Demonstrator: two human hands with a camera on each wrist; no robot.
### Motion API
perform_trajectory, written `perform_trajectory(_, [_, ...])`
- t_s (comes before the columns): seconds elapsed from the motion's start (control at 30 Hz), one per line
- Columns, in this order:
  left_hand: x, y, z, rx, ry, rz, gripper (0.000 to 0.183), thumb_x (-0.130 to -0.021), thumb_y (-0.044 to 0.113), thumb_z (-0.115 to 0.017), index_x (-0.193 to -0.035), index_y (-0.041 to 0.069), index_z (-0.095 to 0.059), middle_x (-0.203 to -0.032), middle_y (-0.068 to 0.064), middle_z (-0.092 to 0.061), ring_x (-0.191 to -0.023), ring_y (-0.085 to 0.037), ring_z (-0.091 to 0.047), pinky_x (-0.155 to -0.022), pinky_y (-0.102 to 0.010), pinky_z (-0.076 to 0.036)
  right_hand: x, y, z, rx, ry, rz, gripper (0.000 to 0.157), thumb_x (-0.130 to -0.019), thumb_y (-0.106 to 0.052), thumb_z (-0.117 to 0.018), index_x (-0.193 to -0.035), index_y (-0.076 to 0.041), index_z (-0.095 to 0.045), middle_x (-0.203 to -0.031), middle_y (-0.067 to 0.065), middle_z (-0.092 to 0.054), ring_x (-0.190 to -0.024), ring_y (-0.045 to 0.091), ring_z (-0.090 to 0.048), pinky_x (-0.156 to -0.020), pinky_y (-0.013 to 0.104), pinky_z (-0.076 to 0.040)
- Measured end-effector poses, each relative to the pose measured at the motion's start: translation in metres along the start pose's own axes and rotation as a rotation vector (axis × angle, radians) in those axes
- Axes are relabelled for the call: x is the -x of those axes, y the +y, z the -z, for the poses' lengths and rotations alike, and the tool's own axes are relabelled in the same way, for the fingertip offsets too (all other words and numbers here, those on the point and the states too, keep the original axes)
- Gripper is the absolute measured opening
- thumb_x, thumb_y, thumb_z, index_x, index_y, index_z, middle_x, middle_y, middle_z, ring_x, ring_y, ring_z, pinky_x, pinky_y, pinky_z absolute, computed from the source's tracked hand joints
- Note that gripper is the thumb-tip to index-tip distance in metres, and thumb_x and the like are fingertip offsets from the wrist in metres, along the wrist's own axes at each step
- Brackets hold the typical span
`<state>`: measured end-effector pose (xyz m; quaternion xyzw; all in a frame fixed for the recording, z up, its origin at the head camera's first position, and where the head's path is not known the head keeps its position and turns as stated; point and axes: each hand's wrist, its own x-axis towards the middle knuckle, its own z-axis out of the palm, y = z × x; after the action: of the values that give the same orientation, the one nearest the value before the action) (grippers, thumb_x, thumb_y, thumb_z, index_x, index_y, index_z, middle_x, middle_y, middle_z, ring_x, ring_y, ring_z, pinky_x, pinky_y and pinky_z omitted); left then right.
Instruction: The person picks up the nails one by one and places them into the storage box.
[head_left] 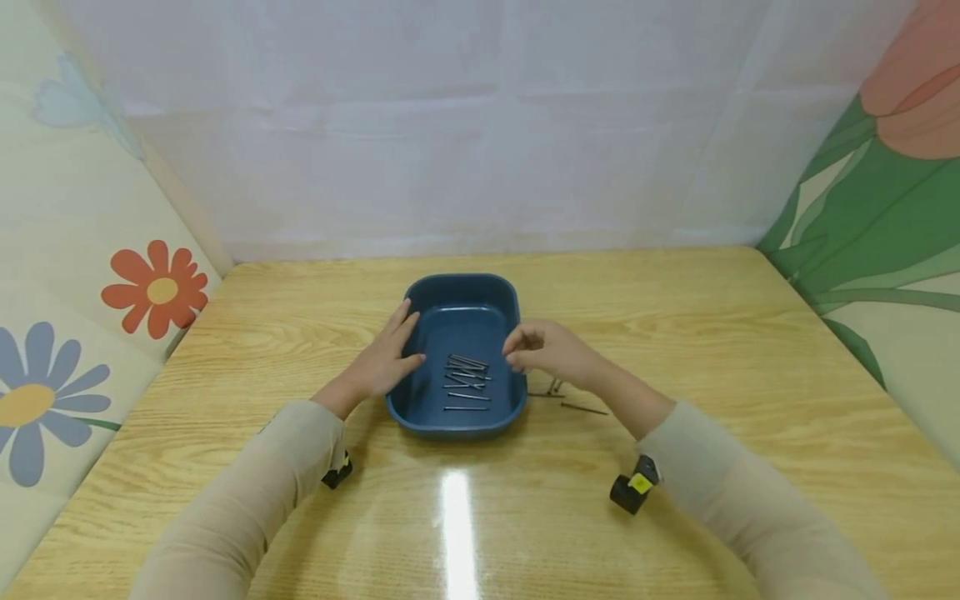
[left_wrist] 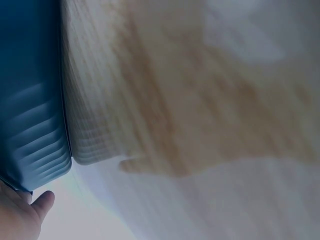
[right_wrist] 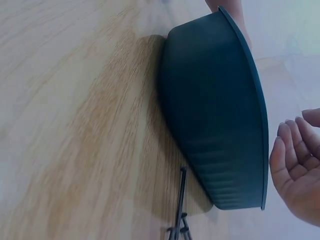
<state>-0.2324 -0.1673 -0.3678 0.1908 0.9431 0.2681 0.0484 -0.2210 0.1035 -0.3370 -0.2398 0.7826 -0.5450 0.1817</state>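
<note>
A dark blue rectangular basin [head_left: 461,432] with rounded corners stands on the table. Several dark nails [head_left: 467,408] lie on its floor, some crossing each other. My left hand [head_left: 381,360] rests on the basin's left rim, fingers spread and fairly straight; the left wrist view shows only part of that hand [left_wrist: 20,215] at the corner. Above the right rim is my right hand [head_left: 555,354], its fingers loosely bent. In the right wrist view, thumb and fingers [right_wrist: 295,150] are apart with nothing visible between them. More nails [head_left: 585,408] lie on the table right of the basin.
The wooden table [head_left: 712,333] runs back to a white cloth backdrop [head_left: 480,150]. Flower-printed panels [head_left: 60,350] flank both sides. Small black wrist cameras [head_left: 633,487] sit below each sleeve cuff.
</note>
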Motion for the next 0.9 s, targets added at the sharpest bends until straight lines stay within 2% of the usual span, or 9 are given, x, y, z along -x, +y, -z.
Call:
perform_trajectory(0.2, [0.000, 0.001, 0.000, 0.010, -0.001, 0.009, 0.065, -0.087, 0.022, -0.047, -0.138, 0.001, -0.013, -0.143, -0.007, 0.007, -0.129, -0.025, 0.001, -0.100, -0.046, -0.012, 0.009, 0.005, 0.007, -0.038, -0.011, -0.014, 0.015, -0.083, -0.006, -0.055, -0.092, 0.006, -0.053, -0.083, 0.009, -0.054, -0.079, 0.028, -0.051, -0.073, 0.046, -0.042])
perform_trajectory(0.37, [0.001, 0.001, 0.000, 0.009, -0.006, 0.011, 0.066, -0.087, 0.022, -0.047, -0.138, 0.001, -0.012, -0.143, -0.007, 0.008, -0.129, -0.025, 0.001, -0.099, -0.046, -0.012, 0.015, 0.013, 0.012, -0.003, -0.028, -0.021, 0.016, -0.083, -0.008, -0.056, -0.091, 0.005, -0.055, -0.083, 0.010, -0.056, -0.076, 0.024, -0.052, -0.071, 0.044, -0.044])
perform_trajectory(0.53, [0.001, 0.002, 0.000, 0.007, -0.006, 0.016, 0.065, -0.087, 0.022, -0.047, -0.138, 0.002, -0.012, -0.144, -0.007, 0.008, -0.129, -0.025, 0.001, -0.099, -0.046, -0.013, 0.021, 0.021, 0.016, 0.025, -0.049, -0.046, 0.020, -0.083, -0.009, -0.054, -0.095, 0.007, -0.054, -0.087, 0.019, -0.055, -0.079, 0.027, -0.053, -0.072, 0.045, -0.044])
perform_trajectory(0.7, [0.001, 0.001, -0.001, 0.008, -0.004, 0.023, 0.065, -0.087, 0.023, -0.047, -0.138, 0.002, -0.012, -0.144, -0.006, 0.008, -0.129, -0.025, 0.001, -0.100, -0.046, -0.013, 0.026, 0.026, 0.020, 0.043, -0.061, -0.069, 0.023, -0.083, -0.007, -0.053, -0.098, 0.010, -0.052, -0.091, 0.024, -0.054, -0.081, 0.026, -0.054, -0.072, 0.037, -0.046])
perform_trajectory(0.8, [0.001, 0.001, -0.001, 0.008, -0.004, 0.019, 0.065, -0.087, 0.023, -0.047, -0.138, 0.002, -0.012, -0.144, -0.007, 0.008, -0.129, -0.025, 0.001, -0.100, -0.046, -0.012, 0.030, 0.030, 0.022, 0.078, -0.062, -0.090, 0.022, -0.083, -0.007, -0.052, -0.098, 0.009, -0.053, -0.091, 0.021, -0.056, -0.081, 0.022, -0.055, -0.072, 0.032, -0.046])
perform_trajectory(0.9, [0.000, 0.001, -0.001, 0.011, -0.005, 0.010, 0.065, -0.087, 0.023, -0.047, -0.138, 0.002, -0.012, -0.143, -0.007, 0.008, -0.129, -0.025, 0.001, -0.099, -0.046, -0.012, 0.034, 0.033, 0.024, 0.120, -0.069, -0.100, 0.022, -0.082, -0.009, -0.053, -0.098, 0.008, -0.054, -0.089, 0.017, -0.057, -0.079, 0.021, -0.054, -0.071, 0.032, -0.045])
